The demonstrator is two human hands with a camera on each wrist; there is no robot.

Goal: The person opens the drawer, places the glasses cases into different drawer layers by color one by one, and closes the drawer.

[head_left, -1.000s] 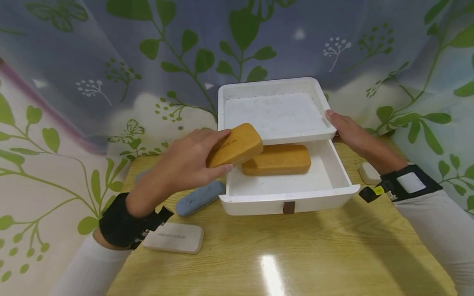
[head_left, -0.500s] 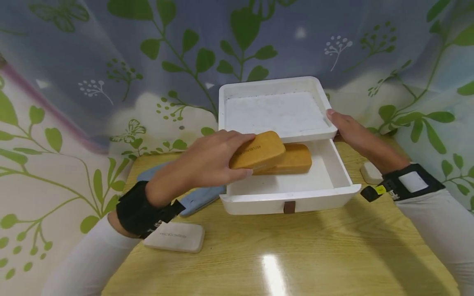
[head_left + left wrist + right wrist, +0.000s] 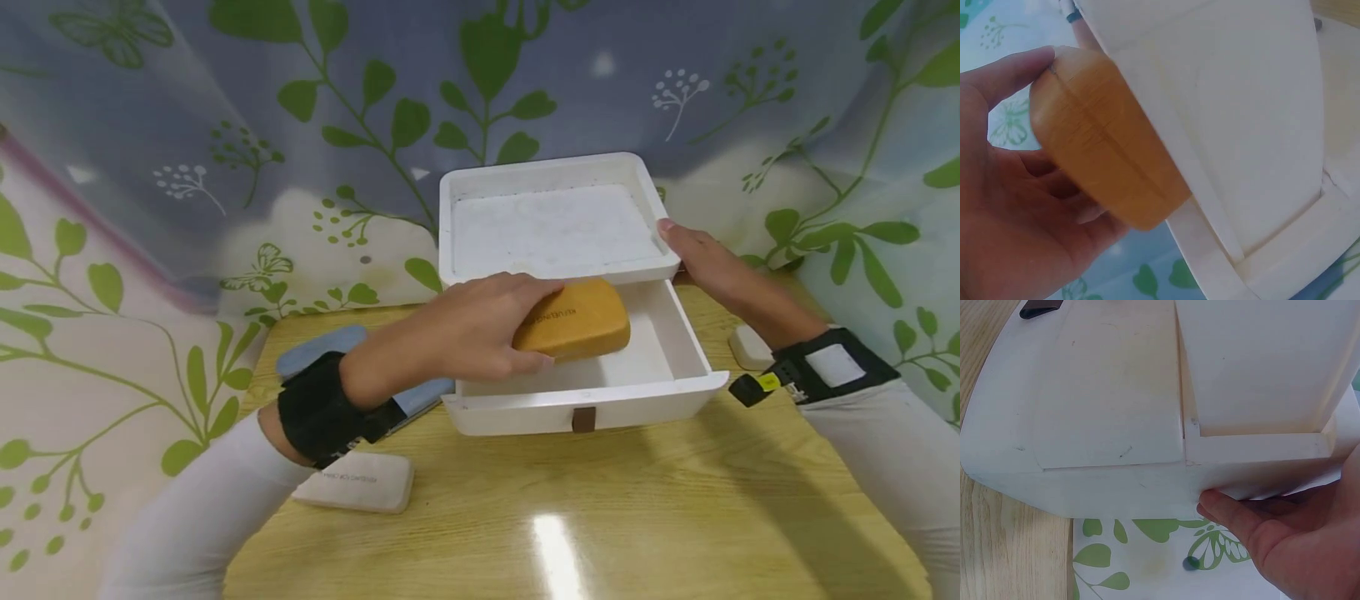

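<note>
My left hand (image 3: 480,325) grips a mustard glasses case (image 3: 581,317) by its left end, thumb on one side and fingers on the other. The case is low over the pulled-out drawer (image 3: 645,404) of a white box (image 3: 555,225). A second mustard case, seen in the drawer earlier, is largely or wholly hidden behind it. In the left wrist view the held case (image 3: 1104,137) shows a seam along its side. My right hand (image 3: 705,262) touches the box's right side near the rim. The right wrist view shows its thumb (image 3: 1222,506) against the wall.
Left of the box lie blue cases (image 3: 318,346), partly covered by my left forearm. A cream case (image 3: 367,483) sits nearer on the wooden table (image 3: 465,533). Another pale object (image 3: 750,346) is at the right. A leaf-patterned curtain (image 3: 360,108) hangs behind.
My left hand has carried the mustard case rightward and down over the drawer, covering the other mustard case from view. My right hand has stayed at the box's side.
</note>
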